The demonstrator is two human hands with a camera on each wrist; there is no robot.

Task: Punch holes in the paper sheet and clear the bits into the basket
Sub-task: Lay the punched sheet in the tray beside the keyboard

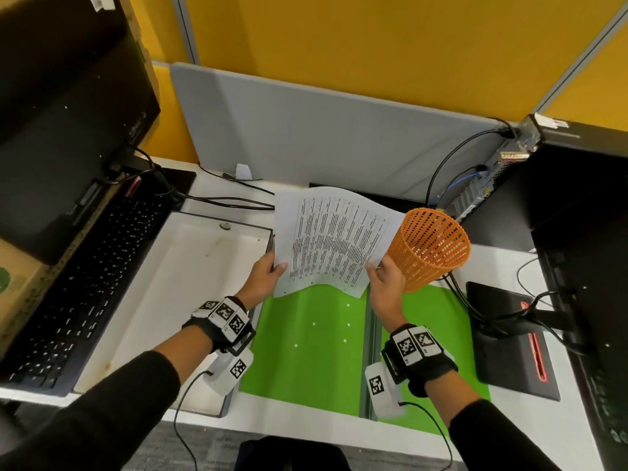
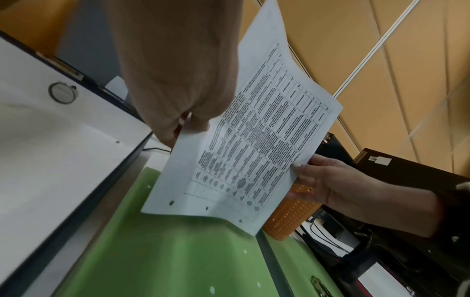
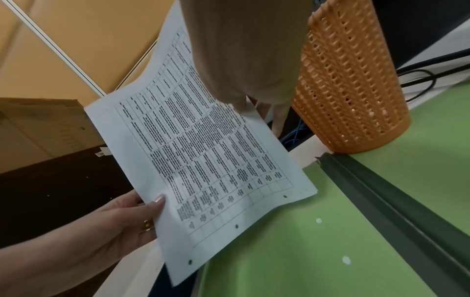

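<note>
A printed paper sheet [image 1: 331,239] [image 2: 249,140] [image 3: 203,160] hangs above the green mat [image 1: 312,362], tilted up, with three punched holes along its near edge. My left hand [image 1: 268,277] [image 2: 178,124] pinches its left edge, thumb on top. At the sheet's right edge my right hand [image 1: 384,283] [image 3: 244,104] pinches it, just in front of the orange mesh basket [image 1: 430,248] [image 3: 351,90], which stands upright at the mat's far right corner. Several small white paper bits [image 1: 346,324] [image 3: 319,221] lie scattered on the mat. No hole punch is in view.
A white tray [image 1: 176,300] lies left of the mat, with a black keyboard [image 1: 78,287] and a monitor beyond it. Right of the mat sit a dark monitor base [image 1: 509,334], cables and a computer tower [image 1: 503,171]. A grey divider [image 1: 323,137] closes the back.
</note>
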